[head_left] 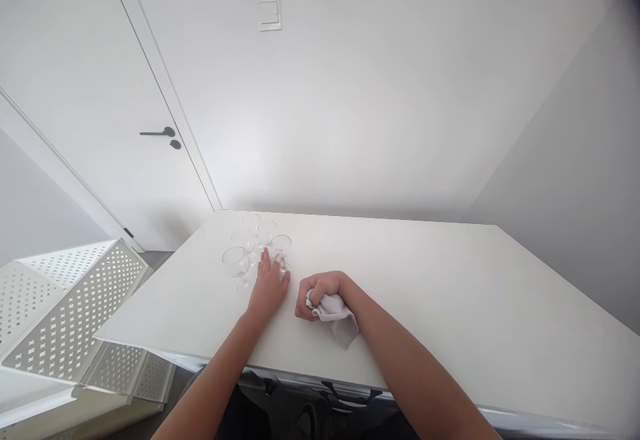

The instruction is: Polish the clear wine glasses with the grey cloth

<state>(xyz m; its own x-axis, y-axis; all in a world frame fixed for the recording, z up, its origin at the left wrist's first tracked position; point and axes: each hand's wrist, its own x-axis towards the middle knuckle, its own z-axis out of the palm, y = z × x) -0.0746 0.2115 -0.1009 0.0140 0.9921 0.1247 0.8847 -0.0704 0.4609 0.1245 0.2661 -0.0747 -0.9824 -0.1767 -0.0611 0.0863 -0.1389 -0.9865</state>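
Observation:
Several clear stemmed glasses stand upright in a group at the left part of the white tabletop; the nearest on the left is a wide-bowled glass (236, 262). My left hand (270, 282) reaches in among them with its fingers stretched out and the thumb apart. Right by its fingertips is another stemmed glass (281, 245); whether the fingers touch its stem or foot I cannot tell. In my right hand (320, 291), closed in a fist just above or on the tabletop, is a crumpled white cloth (333, 310), its loose corner hanging toward me.
The white table (425, 280) stands along a plain wall with a light switch (270, 13). Left of it are a white perforated folded structure (75, 313) and a door with a dark handle (157, 133). Dark handles (350, 397) show below the front edge.

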